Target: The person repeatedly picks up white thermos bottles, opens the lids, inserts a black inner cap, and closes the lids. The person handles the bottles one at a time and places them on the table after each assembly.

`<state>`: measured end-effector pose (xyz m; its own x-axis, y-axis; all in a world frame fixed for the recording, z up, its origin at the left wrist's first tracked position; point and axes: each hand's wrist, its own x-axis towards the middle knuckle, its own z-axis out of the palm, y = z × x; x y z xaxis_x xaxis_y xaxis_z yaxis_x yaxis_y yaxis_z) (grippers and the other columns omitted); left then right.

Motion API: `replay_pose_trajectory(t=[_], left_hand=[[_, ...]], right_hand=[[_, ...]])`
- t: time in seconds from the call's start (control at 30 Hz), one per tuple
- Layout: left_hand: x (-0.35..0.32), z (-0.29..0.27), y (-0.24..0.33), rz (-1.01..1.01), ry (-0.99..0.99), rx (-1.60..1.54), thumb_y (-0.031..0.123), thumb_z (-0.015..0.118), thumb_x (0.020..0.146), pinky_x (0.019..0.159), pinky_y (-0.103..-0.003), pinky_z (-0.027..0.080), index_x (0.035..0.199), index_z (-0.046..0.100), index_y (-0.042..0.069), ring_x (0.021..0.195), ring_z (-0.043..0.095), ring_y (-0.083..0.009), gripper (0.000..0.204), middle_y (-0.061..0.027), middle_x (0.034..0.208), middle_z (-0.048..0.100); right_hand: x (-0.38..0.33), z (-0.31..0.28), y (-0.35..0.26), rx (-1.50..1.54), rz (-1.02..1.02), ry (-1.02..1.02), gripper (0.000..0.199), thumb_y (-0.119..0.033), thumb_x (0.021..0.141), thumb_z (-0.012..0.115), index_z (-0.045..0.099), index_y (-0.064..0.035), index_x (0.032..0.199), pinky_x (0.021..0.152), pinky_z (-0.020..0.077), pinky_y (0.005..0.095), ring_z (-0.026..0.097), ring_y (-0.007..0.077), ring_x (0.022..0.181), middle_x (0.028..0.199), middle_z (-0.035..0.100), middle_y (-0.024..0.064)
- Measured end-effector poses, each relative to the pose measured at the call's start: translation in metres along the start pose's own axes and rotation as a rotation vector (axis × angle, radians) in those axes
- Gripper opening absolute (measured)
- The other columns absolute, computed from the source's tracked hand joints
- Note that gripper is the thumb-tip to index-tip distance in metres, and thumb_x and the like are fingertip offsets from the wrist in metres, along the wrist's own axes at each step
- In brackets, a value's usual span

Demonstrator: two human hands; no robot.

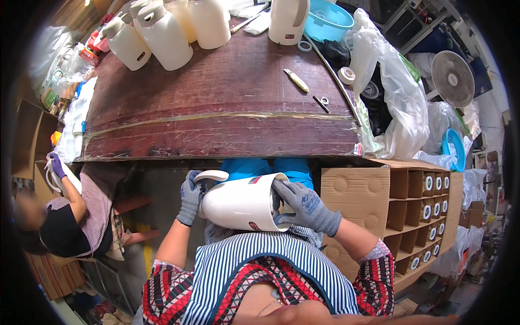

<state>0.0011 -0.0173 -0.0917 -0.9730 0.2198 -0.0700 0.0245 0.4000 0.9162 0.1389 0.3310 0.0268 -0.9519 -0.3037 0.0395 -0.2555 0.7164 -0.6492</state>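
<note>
Across my lap lies a white thermos jug (238, 205), tipped on its side with its curved handle (212, 175) toward the far left. My left hand (189, 199), in a grey knit glove, grips the narrow end beside the handle. At the wide end on the right, my right hand (306, 206), gloved the same way, is closed around the rim. Some of its fingers reach into the open base, where a pale piece shows; what that piece is, I cannot make out.
Beyond my lap stands a dark red table (216, 103) bearing several white jugs (165, 40), a cutter knife (296, 80) and a blue basin (329, 20). A divided cardboard box (355, 197) sits at right. A co-worker (81, 216) handles a white jug at left.
</note>
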Motion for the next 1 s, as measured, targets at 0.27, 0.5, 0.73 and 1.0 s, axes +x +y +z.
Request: replay_pose_trajectory(t=[0.27,0.5,0.73,1.0], left_hand=[[-0.001,-0.002,-0.021,0.030,0.068,-0.316,-0.014,0.045,0.086,0.068,-0.024,0.049,0.108,0.060,0.005,0.073,0.057,-0.0085,0.032,-0.0025,0.092,0.063],[0.003,0.000,-0.024,-0.038,0.033,-0.453,-0.010,0.046,0.091,0.064,-0.023,0.047,0.108,0.059,0.005,0.070,0.054,-0.0075,0.026,-0.0006,0.087,0.060],[0.008,-0.003,-0.027,0.033,-0.023,-0.245,-0.015,0.048,0.088,0.064,-0.025,0.049,0.116,0.058,0.006,0.072,0.057,-0.0098,0.036,-0.0022,0.093,0.062],[-0.003,-0.014,-0.007,-0.061,-0.002,-0.027,-0.006,0.057,0.084,0.075,-0.029,0.055,0.109,0.063,0.006,0.081,0.065,-0.0147,0.028,-0.0068,0.093,0.069]], right_hand=[[0.019,-0.004,-0.027,0.149,0.193,0.070,0.042,-0.036,0.082,0.082,0.058,-0.0060,0.099,0.075,0.0558,0.0419,0.072,0.0336,0.085,0.092,0.071,0.0170],[0.026,-0.014,-0.018,0.191,0.112,-0.085,0.082,-0.034,0.082,0.081,0.046,-0.0147,0.154,0.087,0.0553,0.0405,0.069,0.0309,0.093,0.102,0.071,0.0153],[0.015,-0.001,-0.009,0.071,0.016,-0.073,0.077,-0.030,0.077,0.085,0.055,-0.0161,0.147,0.085,0.0555,0.0391,0.069,0.0297,0.097,0.109,0.068,0.0109],[0.006,0.026,-0.009,0.165,0.424,-0.277,0.065,-0.041,0.098,0.068,0.045,0.0000,0.144,0.085,0.0574,0.0444,0.072,0.0373,0.099,0.114,0.071,0.0226]])
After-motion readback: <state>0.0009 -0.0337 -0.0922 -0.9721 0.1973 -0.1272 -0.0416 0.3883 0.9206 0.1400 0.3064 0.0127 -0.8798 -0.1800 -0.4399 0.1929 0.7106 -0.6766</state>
